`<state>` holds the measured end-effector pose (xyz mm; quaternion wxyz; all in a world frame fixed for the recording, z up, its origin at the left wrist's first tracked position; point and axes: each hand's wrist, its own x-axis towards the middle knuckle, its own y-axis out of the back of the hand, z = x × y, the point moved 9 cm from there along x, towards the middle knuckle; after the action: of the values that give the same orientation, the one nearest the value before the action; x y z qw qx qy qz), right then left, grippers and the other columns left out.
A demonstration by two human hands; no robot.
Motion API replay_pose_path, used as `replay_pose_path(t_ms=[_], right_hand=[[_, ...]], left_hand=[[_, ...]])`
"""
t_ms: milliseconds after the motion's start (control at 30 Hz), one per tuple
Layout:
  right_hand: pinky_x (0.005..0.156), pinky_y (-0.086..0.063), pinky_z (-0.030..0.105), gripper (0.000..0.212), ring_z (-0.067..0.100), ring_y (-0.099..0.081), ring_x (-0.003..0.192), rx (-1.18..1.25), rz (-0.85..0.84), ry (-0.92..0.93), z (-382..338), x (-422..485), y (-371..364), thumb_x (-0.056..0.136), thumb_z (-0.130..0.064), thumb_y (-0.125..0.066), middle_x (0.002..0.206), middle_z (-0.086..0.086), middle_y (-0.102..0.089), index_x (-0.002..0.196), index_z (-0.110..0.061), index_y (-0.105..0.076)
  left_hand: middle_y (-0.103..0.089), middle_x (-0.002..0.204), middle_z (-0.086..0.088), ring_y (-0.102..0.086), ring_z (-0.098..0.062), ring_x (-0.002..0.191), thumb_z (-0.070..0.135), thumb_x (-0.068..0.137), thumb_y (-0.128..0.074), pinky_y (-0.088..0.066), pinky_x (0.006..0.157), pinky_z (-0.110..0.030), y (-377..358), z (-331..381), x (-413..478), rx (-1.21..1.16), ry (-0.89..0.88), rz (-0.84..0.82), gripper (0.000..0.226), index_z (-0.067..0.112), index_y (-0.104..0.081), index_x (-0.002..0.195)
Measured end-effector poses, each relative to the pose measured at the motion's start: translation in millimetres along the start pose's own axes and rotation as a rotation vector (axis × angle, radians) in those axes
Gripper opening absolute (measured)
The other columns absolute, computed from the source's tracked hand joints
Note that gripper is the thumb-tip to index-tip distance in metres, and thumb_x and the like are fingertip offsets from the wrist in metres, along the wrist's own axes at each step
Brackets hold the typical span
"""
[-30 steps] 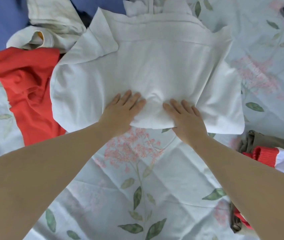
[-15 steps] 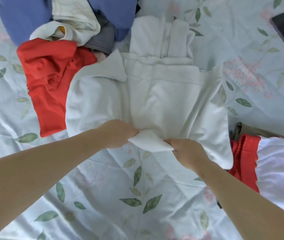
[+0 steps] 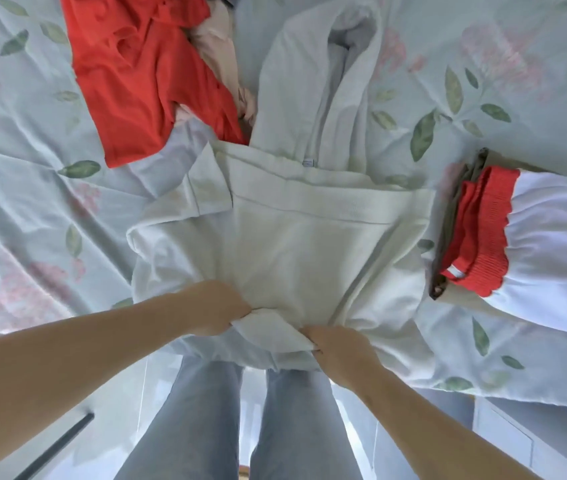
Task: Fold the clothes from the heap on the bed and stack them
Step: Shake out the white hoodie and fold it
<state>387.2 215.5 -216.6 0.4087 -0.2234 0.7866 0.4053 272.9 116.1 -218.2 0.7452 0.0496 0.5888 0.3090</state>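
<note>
At lower centre my left hand (image 3: pixel 219 308) and right hand (image 3: pixel 339 348) each pinch the near edge of the white top (image 3: pixel 302 244), which is spread mid-frame on the bed (image 3: pixel 32 209). I judge I'm mid-fold. Next, this edge should go over to the far band. The folded stack (image 3: pixel 552 244) lies at the right.

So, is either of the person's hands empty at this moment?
No, the left hand and the right hand both pinch the near edge of the white cotton garment spread on the bed.
</note>
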Motion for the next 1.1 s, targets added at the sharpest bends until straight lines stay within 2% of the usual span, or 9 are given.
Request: replay_pose_path(t_ms=[133, 200, 300, 367, 500, 667, 767, 933, 1100], right_hand=[[0.076, -0.042, 0.031, 0.041, 0.031, -0.059, 0.105, 0.077, -0.055, -0.017, -15.2, -4.0, -32.2, 0.091, -0.015, -0.038, 0.114, 0.005, -0.064, 0.123, -0.034, -0.054], [0.083, -0.042, 0.031, 0.034, 0.028, -0.056, 0.113, 0.075, -0.107, 0.001, -16.5, 1.5, -35.7, 0.094, -0.026, -0.042, 0.123, 0.002, -0.061, 0.126, -0.033, -0.052], [0.099, -0.037, 0.03, 0.047, 0.019, -0.048, 0.125, 0.145, -0.193, -0.045, -8.5, 10.4, -24.3, 0.091, -0.054, -0.048, 0.134, -0.011, -0.052, 0.134, -0.036, -0.046], [0.097, -0.043, 0.03, 0.044, 0.017, -0.055, 0.115, 0.31, -0.1, -0.12, 2.9, 18.3, 1.0, 0.09, -0.058, -0.047, 0.121, -0.009, -0.057, 0.128, -0.035, -0.053], [0.083, -0.045, 0.029, 0.026, 0.021, -0.059, 0.103, 0.45, 0.224, -0.149, 19.3, 34.0, 66.3, 0.095, -0.043, -0.046, 0.105, -0.001, -0.064, 0.107, -0.026, -0.062], [0.092, -0.036, 0.027, 0.036, 0.02, -0.049, 0.121, 0.462, 0.447, -0.18, 36.8, 62.4, 131.7, 0.096, -0.03, -0.047, 0.132, 0.002, -0.053, 0.131, -0.02, -0.05], [0.098, -0.036, 0.036, 0.045, 0.026, -0.041, 0.124, 0.285, 0.592, -0.178, 42.0, 74.4, 166.6, 0.092, -0.026, -0.054, 0.139, 0.003, -0.045, 0.136, -0.02, -0.044], [0.1, -0.03, 0.041, 0.055, 0.031, -0.035, 0.125, 0.046, 0.623, -0.201, 43.1, 95.8, 203.8, 0.089, -0.038, -0.056, 0.14, 0.004, -0.039, 0.139, -0.022, -0.036], [0.101, -0.033, 0.044, 0.053, 0.034, -0.034, 0.129, 0.234, 0.747, -0.181, 58.1, 108.6, 252.1, 0.093, -0.029, -0.053, 0.146, 0.01, -0.032, 0.142, -0.019, -0.035]], left_hand=[[-0.06, 0.12, -0.001, -0.055, -0.024, 0.114, 0.013, 0.094, -0.044, -0.043, 0.089, -0.029, -25.0, 5.8, -9.9, -0.006, -0.003, -0.043, 0.036, 0.024, -0.053, 0.127], [-0.059, 0.12, -0.001, -0.055, -0.024, 0.113, 0.022, 0.09, -0.053, -0.043, 0.087, -0.029, -28.1, 5.4, -10.7, -0.086, 0.003, -0.066, 0.037, 0.022, -0.051, 0.127], [-0.047, 0.137, 0.009, -0.043, -0.019, 0.128, 0.05, 0.084, -0.062, -0.034, 0.104, -0.032, -24.9, -4.5, -9.2, -0.304, 0.033, -0.079, 0.064, 0.028, -0.038, 0.139], [-0.03, 0.151, 0.012, -0.029, -0.014, 0.139, 0.06, 0.087, -0.05, -0.022, 0.111, -0.03, -8.0, -19.0, -5.1, -0.363, 0.091, 0.03, 0.069, 0.033, -0.027, 0.146], [-0.025, 0.154, 0.004, -0.027, -0.019, 0.139, 0.044, 0.095, -0.046, -0.027, 0.109, -0.034, 61.7, -53.3, 1.2, -0.323, 0.198, 0.415, 0.055, 0.027, -0.03, 0.145], [-0.012, 0.157, -0.003, -0.014, -0.025, 0.142, 0.032, 0.088, -0.06, -0.024, 0.109, -0.043, 127.8, -102.5, -2.1, -0.207, 0.444, 0.724, 0.066, 0.023, -0.029, 0.145], [-0.005, 0.157, -0.006, -0.009, -0.027, 0.144, 0.039, 0.083, -0.065, -0.018, 0.114, -0.045, 133.2, -124.7, 6.9, -0.167, 0.511, 0.684, 0.083, 0.025, -0.016, 0.149], [-0.041, 0.132, -0.005, -0.051, -0.027, 0.113, 0.039, 0.082, -0.064, -0.032, 0.098, -0.04, 143.1, -138.0, 14.3, -0.149, 0.523, 0.623, 0.077, 0.028, -0.02, 0.144], [-0.057, 0.105, 0.006, -0.052, -0.019, 0.104, 0.033, 0.091, -0.05, -0.029, 0.09, -0.031, 154.4, -136.8, 21.2, -0.067, 0.394, 0.606, 0.031, 0.028, -0.048, 0.122]])
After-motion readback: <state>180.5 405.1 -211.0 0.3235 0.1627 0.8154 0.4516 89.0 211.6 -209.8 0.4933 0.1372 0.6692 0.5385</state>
